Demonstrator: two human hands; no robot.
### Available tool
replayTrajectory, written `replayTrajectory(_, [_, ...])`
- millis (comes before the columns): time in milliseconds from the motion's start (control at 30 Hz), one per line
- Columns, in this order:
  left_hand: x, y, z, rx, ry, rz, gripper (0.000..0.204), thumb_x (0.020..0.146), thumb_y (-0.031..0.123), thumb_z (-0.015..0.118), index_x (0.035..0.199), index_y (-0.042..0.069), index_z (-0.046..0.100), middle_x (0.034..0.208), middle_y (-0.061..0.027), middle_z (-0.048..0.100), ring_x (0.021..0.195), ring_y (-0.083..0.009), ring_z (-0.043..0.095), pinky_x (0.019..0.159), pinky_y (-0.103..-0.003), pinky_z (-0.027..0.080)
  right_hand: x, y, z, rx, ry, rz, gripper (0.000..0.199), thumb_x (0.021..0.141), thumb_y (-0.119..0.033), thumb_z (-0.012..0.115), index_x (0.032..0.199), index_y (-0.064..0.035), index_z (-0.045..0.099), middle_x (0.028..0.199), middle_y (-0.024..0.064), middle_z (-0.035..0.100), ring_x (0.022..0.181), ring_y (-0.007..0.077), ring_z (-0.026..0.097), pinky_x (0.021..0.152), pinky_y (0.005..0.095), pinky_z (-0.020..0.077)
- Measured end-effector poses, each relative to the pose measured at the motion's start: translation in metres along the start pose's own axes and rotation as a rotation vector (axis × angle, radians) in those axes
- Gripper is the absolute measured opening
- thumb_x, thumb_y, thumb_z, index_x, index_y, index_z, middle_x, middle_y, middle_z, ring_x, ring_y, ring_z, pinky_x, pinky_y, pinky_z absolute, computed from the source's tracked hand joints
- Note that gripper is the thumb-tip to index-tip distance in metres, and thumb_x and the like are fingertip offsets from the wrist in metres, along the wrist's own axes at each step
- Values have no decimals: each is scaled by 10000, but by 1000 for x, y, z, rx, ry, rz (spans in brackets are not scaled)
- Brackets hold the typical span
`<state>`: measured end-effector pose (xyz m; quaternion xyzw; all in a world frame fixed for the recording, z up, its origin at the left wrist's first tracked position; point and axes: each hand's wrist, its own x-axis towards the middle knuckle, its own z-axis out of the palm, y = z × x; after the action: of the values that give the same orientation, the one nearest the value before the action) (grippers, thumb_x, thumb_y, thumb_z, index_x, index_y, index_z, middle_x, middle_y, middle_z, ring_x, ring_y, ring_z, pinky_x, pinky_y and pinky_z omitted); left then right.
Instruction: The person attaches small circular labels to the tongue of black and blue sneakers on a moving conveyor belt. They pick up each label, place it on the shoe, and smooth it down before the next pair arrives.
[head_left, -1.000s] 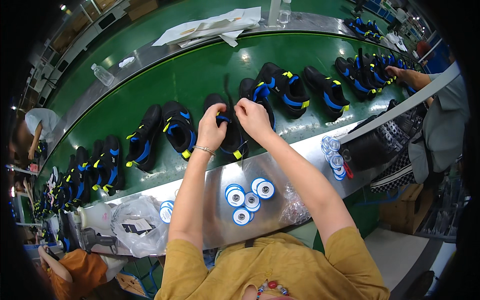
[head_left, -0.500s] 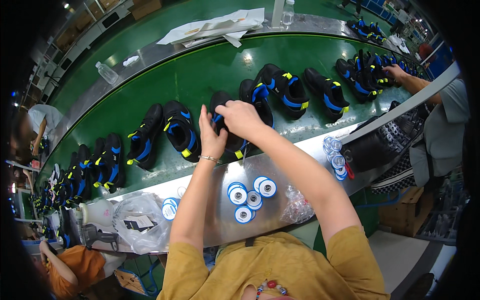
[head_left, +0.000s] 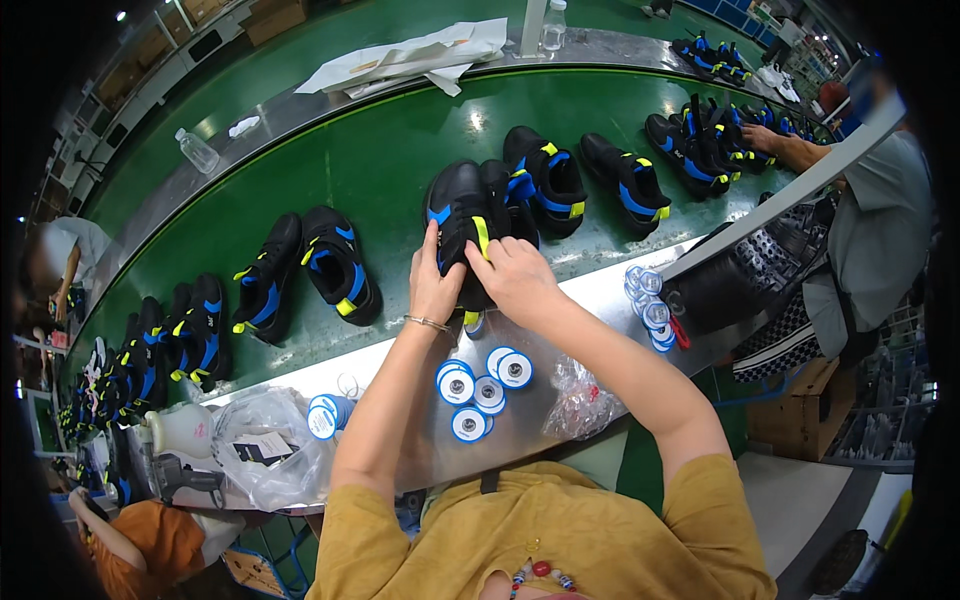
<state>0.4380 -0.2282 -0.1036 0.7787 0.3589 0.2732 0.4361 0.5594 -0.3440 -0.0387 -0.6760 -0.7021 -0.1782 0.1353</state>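
A black shoe [head_left: 461, 200] with blue sides lies toe-away on the green belt in front of me. My left hand [head_left: 434, 287] grips its left side, fingers along the upper and thumb near the opening. My right hand [head_left: 513, 282] pinches at the base of the shoe's yellow-edged strap [head_left: 482, 236]. Both hands cover much of the opening, but the yellow heel tab shows below them. Close on the right, a partly hidden shoe [head_left: 521, 200] stands beside it. Nearer to me on the metal ledge lie several round white discs [head_left: 488, 395] with blue rims.
More shoes line the green belt [head_left: 400, 130] on both sides. The metal ledge [head_left: 400, 463] holds a plastic bag [head_left: 280, 450], a handheld tool [head_left: 185, 478], crumpled clear plastic [head_left: 580, 400] and more discs [head_left: 650, 305]. Another person's hand [head_left: 765, 138] touches shoes at right.
My hands have drawn back from the shoe's upper toward its heel end. The right hand now pinches by the strap, and more of the toe shows. The whole view has shifted slightly.
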Motion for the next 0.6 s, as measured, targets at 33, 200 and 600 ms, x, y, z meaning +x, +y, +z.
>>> replayTrajectory(33, [-2, 2, -2, 10, 4, 42, 751, 763, 134, 619, 1461, 83, 346, 1214, -242, 520, 1113, -395, 516, 989, -416, 410, -4, 1, -7, 106, 21, 31, 360, 785, -133, 590, 1116, 4, 616, 839, 79, 615, 799, 227, 599, 672, 340, 484])
replayTrajectory(200, [-6, 5, -6, 25, 31, 105, 804, 698, 113, 650, 1455, 121, 377, 1223, -234, 515, 1141, -383, 490, 1011, -418, 390, -14, 28, -39, 585, 232, 516, 213, 838, -98, 638, 1035, -22, 614, 745, 105, 606, 693, 283, 629, 616, 374, 509])
replayTrajectory(600, [-20, 10, -4, 395, 131, 250, 942, 605, 108, 758, 1460, 174, 370, 1232, -279, 455, 1107, -432, 461, 966, -478, 378, 17, 17, -1, 363, 63, -1, 269, 746, -13, 604, 1012, 20, 614, 886, 114, 567, 829, 276, 586, 709, 361, 523])
